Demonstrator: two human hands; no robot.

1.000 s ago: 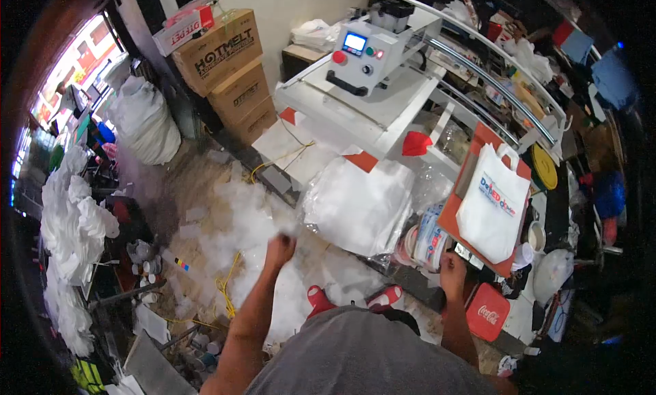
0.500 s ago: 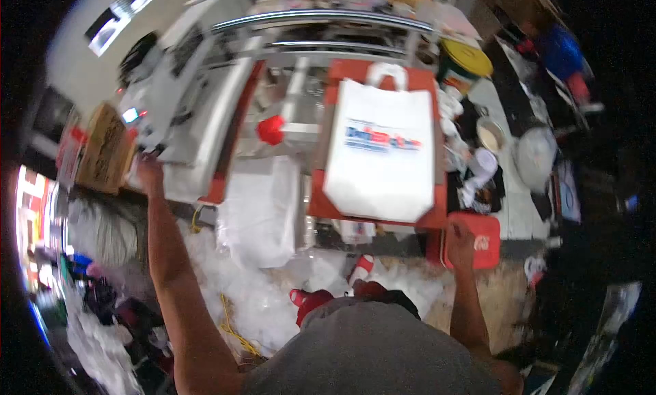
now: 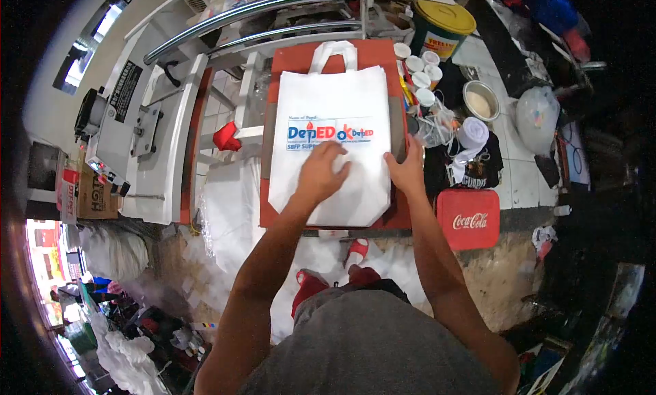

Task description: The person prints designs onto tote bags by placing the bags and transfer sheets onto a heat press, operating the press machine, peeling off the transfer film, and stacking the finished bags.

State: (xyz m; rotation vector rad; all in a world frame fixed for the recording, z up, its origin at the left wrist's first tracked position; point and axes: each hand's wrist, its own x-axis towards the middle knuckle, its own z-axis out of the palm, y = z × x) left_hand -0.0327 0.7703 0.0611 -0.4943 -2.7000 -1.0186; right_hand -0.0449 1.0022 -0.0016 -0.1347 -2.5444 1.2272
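Observation:
A white tote bag with a blue and red DepED print lies flat on the red press bed. Its handle loop points away from me. My left hand is over the lower edge of the print, fingers bent and thumb apart, with no hold on the cloth visible. At the bag's right edge is my right hand, its thumb over the white cloth and its fingers apart near the border of the bed. Whether the right fingertips press on the bag, I cannot tell.
Left of the bed stands a heat press machine. A red Coca-Cola box sits at the right front. Several white-lidded jars, a metal bowl and a yellow-lidded bucket line the right. White material covers part of the floor.
My left hand has come from the machine at the left onto the bag. My right hand has moved from the red box to the bag's right edge. The view has shifted.

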